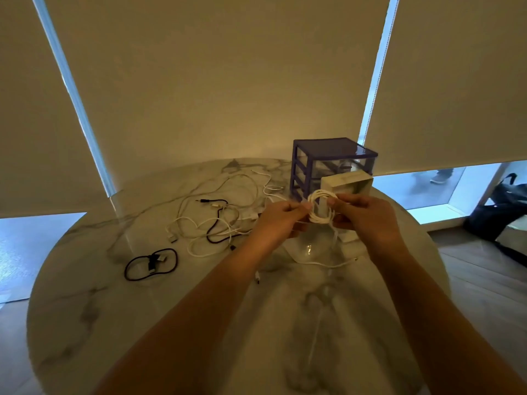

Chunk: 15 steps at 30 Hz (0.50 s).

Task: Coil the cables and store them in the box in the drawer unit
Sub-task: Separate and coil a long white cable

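Above the round marble table (85, 295) I hold a coiled white cable (320, 208) between both hands. My left hand (281, 220) pinches the coil's left side and my right hand (366, 216) grips its right side. A loose tail of this cable (333, 265) hangs down and trails on the table below. Behind the coil stands a white open box (346, 182), and behind that a purple drawer unit (328, 161) with clear drawers. Several tangled white and black cables (216, 220) lie left of my hands.
A small black cable loop (151, 265) lies alone near the table's left side. Roller blinds cover the windows behind. A black bag (502, 209) sits on the floor at the right. The table's near half holds only my forearms.
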Each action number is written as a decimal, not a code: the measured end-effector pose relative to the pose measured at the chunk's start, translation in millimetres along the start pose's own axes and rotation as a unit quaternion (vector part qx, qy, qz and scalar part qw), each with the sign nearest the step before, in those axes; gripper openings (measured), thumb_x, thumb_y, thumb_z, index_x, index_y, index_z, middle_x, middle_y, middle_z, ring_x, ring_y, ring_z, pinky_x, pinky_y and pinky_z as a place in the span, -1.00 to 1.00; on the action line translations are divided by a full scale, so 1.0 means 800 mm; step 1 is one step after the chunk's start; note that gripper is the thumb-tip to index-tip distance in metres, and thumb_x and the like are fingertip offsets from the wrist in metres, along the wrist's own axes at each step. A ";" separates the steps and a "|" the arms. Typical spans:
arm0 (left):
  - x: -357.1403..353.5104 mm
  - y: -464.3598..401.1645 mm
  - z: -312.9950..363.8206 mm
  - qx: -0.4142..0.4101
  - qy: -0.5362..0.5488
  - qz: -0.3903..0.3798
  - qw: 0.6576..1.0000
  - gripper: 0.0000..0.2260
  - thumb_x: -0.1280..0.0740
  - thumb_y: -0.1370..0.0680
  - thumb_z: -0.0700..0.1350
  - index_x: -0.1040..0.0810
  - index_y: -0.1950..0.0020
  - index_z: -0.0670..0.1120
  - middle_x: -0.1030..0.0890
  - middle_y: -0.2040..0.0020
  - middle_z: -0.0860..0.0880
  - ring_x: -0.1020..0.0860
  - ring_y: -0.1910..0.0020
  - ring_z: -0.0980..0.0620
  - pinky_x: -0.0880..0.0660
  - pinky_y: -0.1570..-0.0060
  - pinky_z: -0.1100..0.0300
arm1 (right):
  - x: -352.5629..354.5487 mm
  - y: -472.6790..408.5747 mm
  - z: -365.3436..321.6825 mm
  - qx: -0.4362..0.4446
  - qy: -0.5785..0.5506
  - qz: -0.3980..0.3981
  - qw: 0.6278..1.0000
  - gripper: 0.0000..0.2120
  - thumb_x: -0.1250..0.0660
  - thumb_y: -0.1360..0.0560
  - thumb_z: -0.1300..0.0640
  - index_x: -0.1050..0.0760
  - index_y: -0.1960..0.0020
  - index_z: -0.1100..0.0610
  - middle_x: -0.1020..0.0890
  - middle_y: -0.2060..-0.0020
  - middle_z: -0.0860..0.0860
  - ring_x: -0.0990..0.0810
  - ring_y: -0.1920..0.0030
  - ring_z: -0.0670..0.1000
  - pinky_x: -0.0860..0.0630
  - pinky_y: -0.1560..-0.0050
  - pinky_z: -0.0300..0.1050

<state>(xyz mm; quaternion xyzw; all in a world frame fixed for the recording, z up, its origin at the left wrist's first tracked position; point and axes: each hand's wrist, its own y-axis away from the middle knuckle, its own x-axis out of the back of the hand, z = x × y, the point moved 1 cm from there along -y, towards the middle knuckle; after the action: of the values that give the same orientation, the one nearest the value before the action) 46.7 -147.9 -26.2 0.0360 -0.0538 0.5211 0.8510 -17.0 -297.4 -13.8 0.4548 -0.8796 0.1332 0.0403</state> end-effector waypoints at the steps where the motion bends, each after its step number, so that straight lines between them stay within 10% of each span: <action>1: -0.009 -0.005 -0.001 -0.009 -0.026 -0.003 1.000 -0.85 -0.29 -0.59 -0.01 -0.60 0.00 -0.05 -0.65 0.06 -0.01 -0.60 0.18 0.12 -0.48 0.26 0.34 | 0.013 -0.004 0.002 -0.001 0.017 0.003 1.000 -0.71 -0.43 -0.45 0.05 -0.61 -0.12 0.16 -0.65 0.19 0.00 -0.63 0.26 -0.10 -0.49 0.39 -0.36; 6: -0.045 -0.037 -0.007 -0.052 -0.167 0.016 0.984 -0.78 -0.30 -0.58 0.01 -0.59 -0.16 -0.05 -0.63 -0.13 -0.03 -0.58 -0.08 0.01 -0.48 -0.08 0.11 | 0.065 -0.040 0.012 0.017 0.122 0.032 0.992 -0.65 -0.41 -0.47 0.00 -0.60 -0.16 0.18 -0.68 0.03 0.13 -0.64 0.03 0.11 -0.55 -0.15 0.02; 15: -0.078 -0.067 -0.038 -0.014 -0.258 0.029 0.966 -0.43 -0.40 -0.43 0.15 -0.42 -0.40 0.00 -0.46 -0.33 -0.10 -0.41 -0.30 -0.14 -0.41 -0.27 -0.07 | 0.072 -0.099 0.045 0.084 0.291 -0.042 0.952 -0.73 -0.32 -0.53 -0.05 -0.56 -0.16 0.05 -0.64 -0.09 0.01 -0.54 -0.08 -0.02 -0.41 -0.17 -0.07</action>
<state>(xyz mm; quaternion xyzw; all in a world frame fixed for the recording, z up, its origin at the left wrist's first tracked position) 67.6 -223.7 -64.4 0.1556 -0.2796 0.5180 0.7933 15.4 -396.3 -21.4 0.4344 -0.7955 0.3317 0.2617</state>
